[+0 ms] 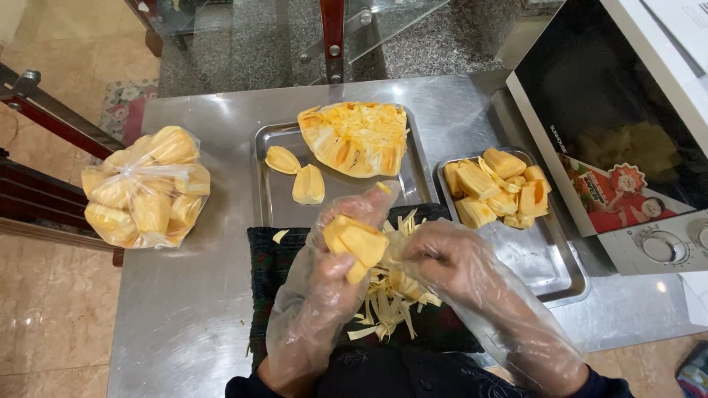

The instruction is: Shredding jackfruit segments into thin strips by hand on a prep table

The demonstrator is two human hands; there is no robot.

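Left hand (pixel 335 269), gloved, grips a jackfruit pod (pixel 356 242) just above the strip pile (pixel 387 295); right hand (pixel 450 258) pinches fibres beside it. Slippery gloves could let the pod drop onto the pile, near the cloth (pixel 273 265).

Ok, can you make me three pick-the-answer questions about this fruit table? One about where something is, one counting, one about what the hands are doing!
1. Where is the clear bag of fruit pods?
A. far left of the table
B. on the microwave
C. in a tray

2. How many loose pods lie beside the big jackfruit chunk?
A. two
B. five
C. none

3. The left hand is:
A. empty
B. holding a yellow pod
C. bare

Answers: A, it sits left of both trays; A, two lie there; B, gloved fingers grip it.
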